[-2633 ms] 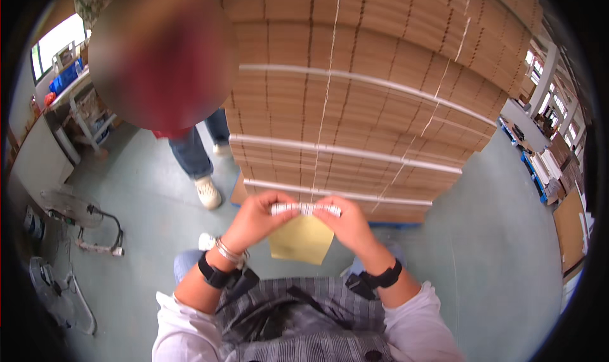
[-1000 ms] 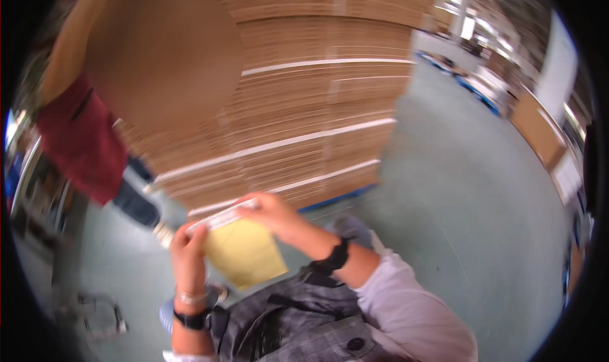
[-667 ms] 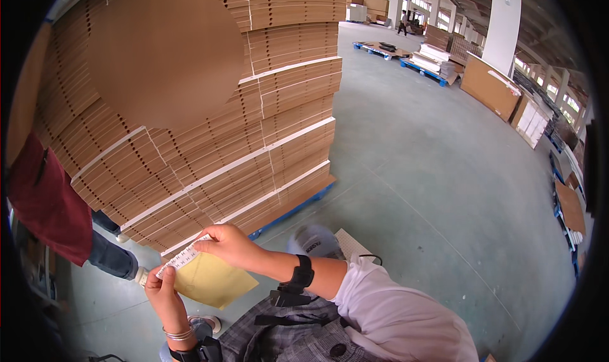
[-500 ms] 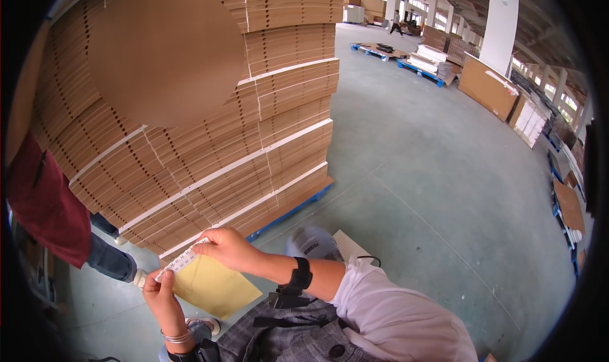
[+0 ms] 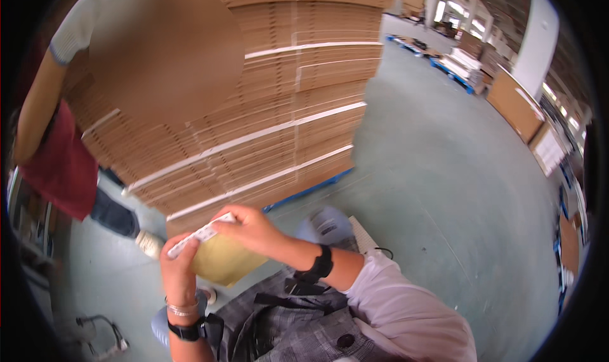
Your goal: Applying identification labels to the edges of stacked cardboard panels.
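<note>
Left grip (image 5: 179, 260) and right grip (image 5: 255, 227) each pinch one end of the white strip (image 5: 203, 233), with the yellow sheet (image 5: 225, 262) showing just below it before the cardboard stack (image 5: 279, 111), and I'd pull evenly and lightly to avoid creasing.

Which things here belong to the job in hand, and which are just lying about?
In use:
white strip, pinched by left hand and right hand
yellow sheet, beside the strip

Apparently just around:
cardboard stack
blue pallet beneath it
brown board
white column
</note>
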`<state>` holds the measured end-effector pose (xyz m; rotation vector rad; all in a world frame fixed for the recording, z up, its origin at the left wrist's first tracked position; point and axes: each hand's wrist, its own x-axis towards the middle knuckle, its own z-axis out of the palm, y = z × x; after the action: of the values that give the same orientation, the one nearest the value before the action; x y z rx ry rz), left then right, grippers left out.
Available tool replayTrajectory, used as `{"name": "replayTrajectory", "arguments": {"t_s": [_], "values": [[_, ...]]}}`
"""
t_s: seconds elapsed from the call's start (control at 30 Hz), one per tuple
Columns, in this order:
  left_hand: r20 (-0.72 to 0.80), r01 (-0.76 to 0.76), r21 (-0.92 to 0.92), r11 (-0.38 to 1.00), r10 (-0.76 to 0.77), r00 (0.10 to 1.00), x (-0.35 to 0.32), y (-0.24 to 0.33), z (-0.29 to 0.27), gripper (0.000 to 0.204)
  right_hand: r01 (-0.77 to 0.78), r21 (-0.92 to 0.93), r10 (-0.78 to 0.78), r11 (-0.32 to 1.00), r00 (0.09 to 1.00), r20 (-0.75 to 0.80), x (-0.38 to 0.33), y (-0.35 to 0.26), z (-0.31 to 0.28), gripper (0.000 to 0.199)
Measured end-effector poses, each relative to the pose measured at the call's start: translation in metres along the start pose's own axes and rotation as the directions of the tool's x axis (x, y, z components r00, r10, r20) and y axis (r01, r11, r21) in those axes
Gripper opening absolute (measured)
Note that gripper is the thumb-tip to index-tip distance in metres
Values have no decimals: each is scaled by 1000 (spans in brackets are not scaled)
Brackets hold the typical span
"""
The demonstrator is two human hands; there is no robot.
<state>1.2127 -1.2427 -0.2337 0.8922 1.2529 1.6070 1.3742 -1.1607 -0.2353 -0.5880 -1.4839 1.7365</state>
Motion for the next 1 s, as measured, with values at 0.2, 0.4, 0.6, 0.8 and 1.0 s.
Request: {"name": "replayTrajectory", "arguments": {"t_s": [0.2,0.4,0.6,0.8,1.0], "values": [[35,43,121,992,-48,998,3,5,21,16,-139,142,142,980,990,-8,-4,-1,-10,21],[69,61,73,995,-66,995,0,0,2,16,-147,46,148,988,989,-24,-3,11,-6,14],[47,17,84,996,-21,999,5,-4,-18,19,-118,33,119,992,993,-16,5,18,-16,21],[6,36,122,992,-37,999,9,-5,-24,19,-127,-29,126,991,992,-27,8,17,-20,23],[-40,44,110,993,-40,998,10,-11,-25,15,-129,-42,127,991,990,-55,11,18,-16,22]]}}
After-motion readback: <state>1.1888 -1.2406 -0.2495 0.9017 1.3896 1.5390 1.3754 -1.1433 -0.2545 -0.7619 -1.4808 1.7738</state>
